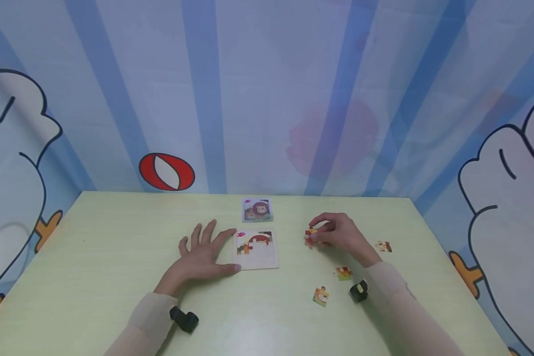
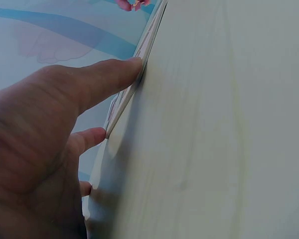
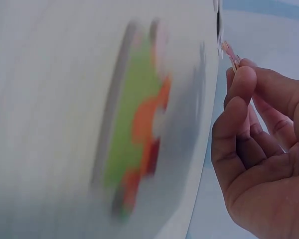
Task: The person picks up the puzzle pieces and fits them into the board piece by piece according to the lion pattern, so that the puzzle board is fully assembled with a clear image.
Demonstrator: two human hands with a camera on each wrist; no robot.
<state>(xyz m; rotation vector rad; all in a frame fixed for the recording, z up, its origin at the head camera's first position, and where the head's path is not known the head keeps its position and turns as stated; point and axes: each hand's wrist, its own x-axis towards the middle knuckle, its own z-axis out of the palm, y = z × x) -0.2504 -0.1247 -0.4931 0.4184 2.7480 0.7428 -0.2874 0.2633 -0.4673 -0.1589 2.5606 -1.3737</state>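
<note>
My left hand (image 1: pixel 200 258) lies spread at the left side of a square puzzle board (image 1: pixel 263 258), its thumb and index fingertip at the board's edge. In the left wrist view those fingertips touch the thin rim of the board (image 2: pixel 120 108). Some pieces fill the board's upper part; the lower part shows bare white. Right of the board, my right hand (image 1: pixel 343 238) pinches a red and orange jigsaw piece (image 1: pixel 309 237) between thumb and fingertips. That piece (image 3: pixel 230 54) is seen edge-on in the right wrist view, raised off the table.
A picture card with a lion (image 1: pixel 257 210) lies behind the board. Loose jigsaw pieces lie to the right: one (image 1: pixel 384 246) beyond the right wrist, one green and orange (image 1: pixel 343 273) and one (image 1: pixel 321 296) nearer. A patterned curtain (image 1: pixel 258 99) hangs behind the table (image 1: pixel 115 237).
</note>
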